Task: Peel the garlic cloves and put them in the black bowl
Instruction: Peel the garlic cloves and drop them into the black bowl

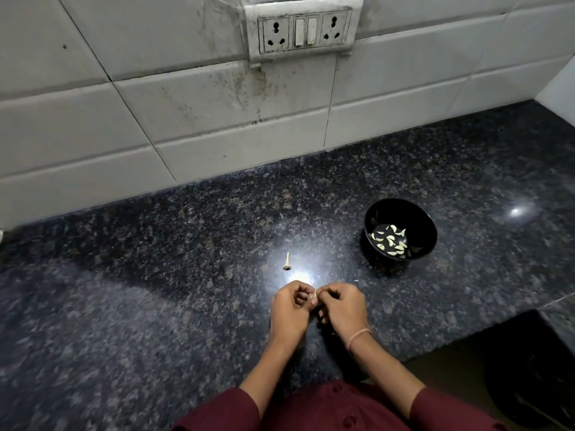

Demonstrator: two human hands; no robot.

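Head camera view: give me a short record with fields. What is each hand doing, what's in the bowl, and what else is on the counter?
left hand: fingers curled, pinching a garlic clove
right hand: pinching the same garlic clove from the other side
black bowl: upright on the countertop, beyond the hands to the right, apart from them
peeled cloves: a small pile in the bowl's bottom
garlic stem: on the countertop just beyond the left hand, not touching it
socket panel: on the tiled wall behind
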